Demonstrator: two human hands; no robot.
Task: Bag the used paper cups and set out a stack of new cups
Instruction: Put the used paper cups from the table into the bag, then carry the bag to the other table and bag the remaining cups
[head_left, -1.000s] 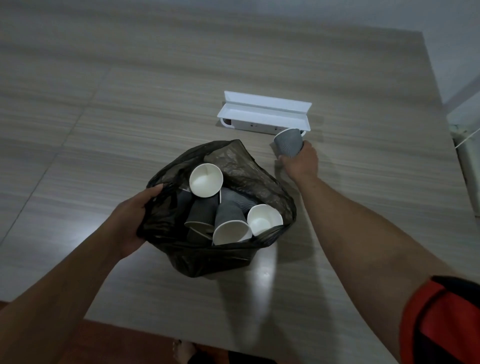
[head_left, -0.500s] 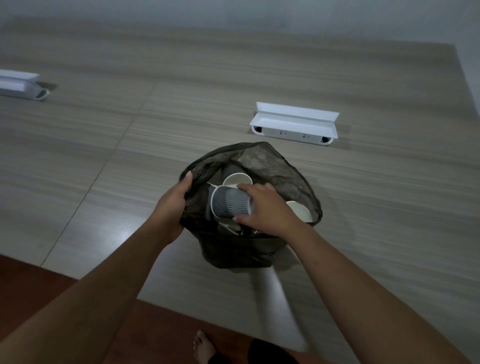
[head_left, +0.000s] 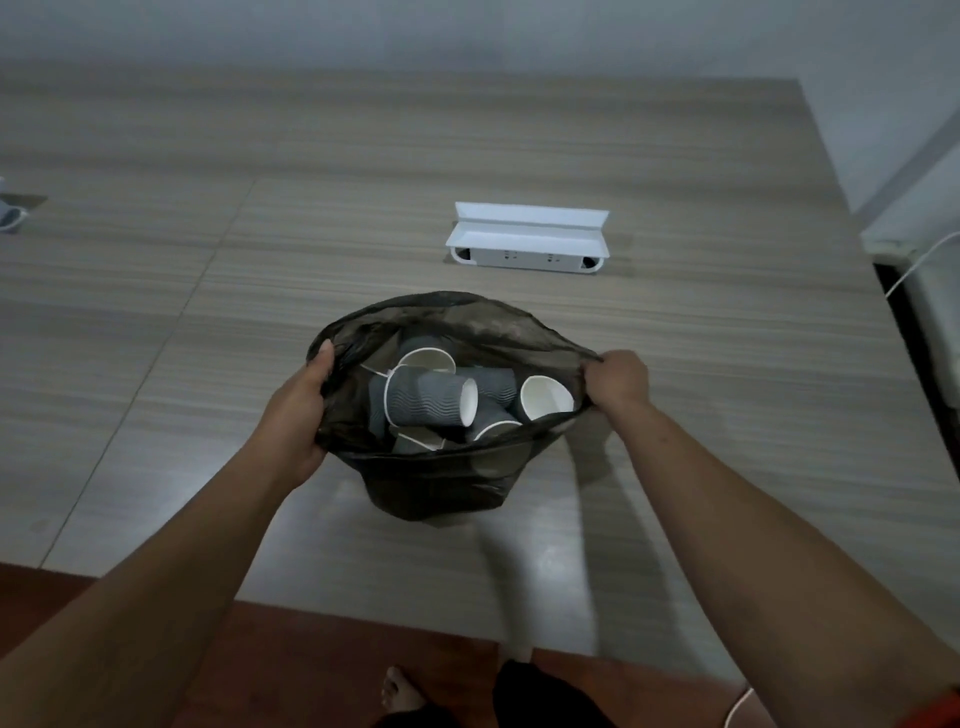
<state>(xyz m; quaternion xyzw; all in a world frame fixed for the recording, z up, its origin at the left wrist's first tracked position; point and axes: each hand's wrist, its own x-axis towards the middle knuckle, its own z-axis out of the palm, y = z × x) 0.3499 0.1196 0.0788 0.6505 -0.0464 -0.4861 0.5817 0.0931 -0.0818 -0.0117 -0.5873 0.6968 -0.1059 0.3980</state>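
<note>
In the head view, the left hand (head_left: 296, 415) grips the left rim of the thin dark plastic rubbish bag (head_left: 441, 483), thumb over the edge and fingers curled round the film outside. The right hand (head_left: 618, 382) pinches the right rim in a closed fist, so the mouth is stretched wide between the two grips.

That right-hand grip is new: half a second ago this hand was down inside the bag setting in a grey ribbed paper cup (head_left: 428, 400), and a second ago it was lifting that cup from the table beside the white open-lidded socket box (head_left: 527, 241). The cup now lies on its side on top of the pile, midway between the two grips, with the other used grey cups (head_left: 545, 397) around and under it. No loose cup shows on the wood-grain table (head_left: 208, 312) near the bag, so the bagging half looks about finished (closing the bag would be the likely next step).

No stack of new cups is in view. A pale object at the far left edge (head_left: 10, 213) is cut off and cannot be identified. The left hand's fingers are hidden behind the film, and how many cups lie deeper in the bag cannot be counted.
</note>
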